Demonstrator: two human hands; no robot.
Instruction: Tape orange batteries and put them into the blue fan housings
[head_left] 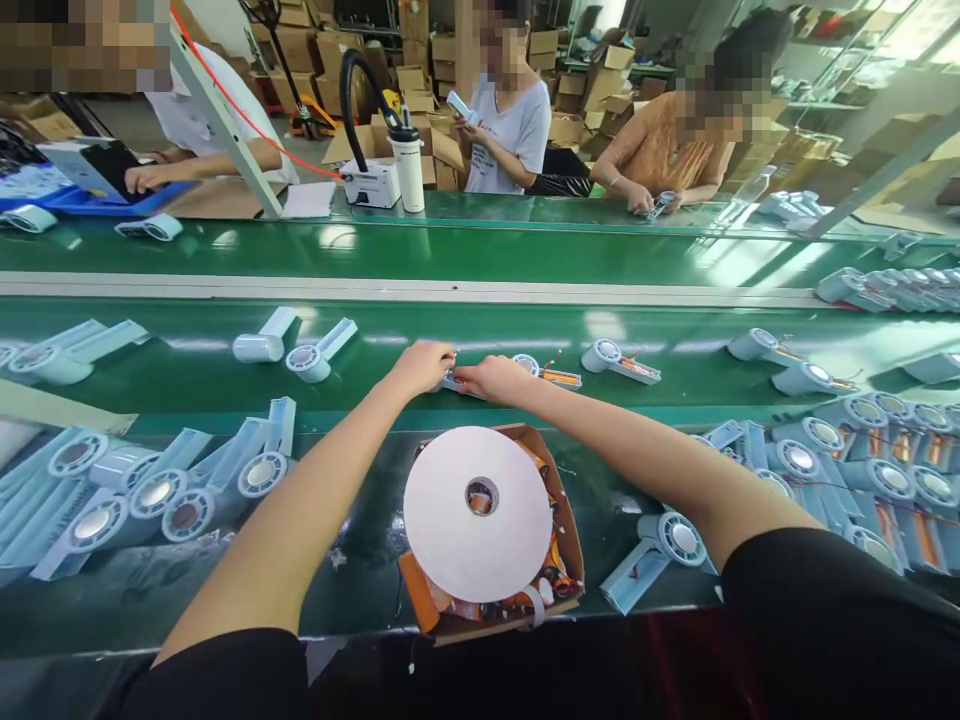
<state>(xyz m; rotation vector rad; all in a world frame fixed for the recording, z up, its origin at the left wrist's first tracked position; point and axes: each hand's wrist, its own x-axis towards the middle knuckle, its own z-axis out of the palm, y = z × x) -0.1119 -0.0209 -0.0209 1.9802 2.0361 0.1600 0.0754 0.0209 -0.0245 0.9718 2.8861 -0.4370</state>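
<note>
L fingers (444,354) curled on lt-blue unit (450,382); R fingers (469,375) nr-closed; same unit

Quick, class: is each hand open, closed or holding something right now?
Left hand: curled at the blue part; whether its grip is closed cannot be told.
Right hand: closed, holding the blue part.

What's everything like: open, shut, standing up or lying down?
Light-blue piece: in left hand and right hand, mostly hidden
Cardboard box: open, orange parts inside
White roll: lying on the box
White cup: upright, dark lid on
Second fan right of the hands: handle open
</note>
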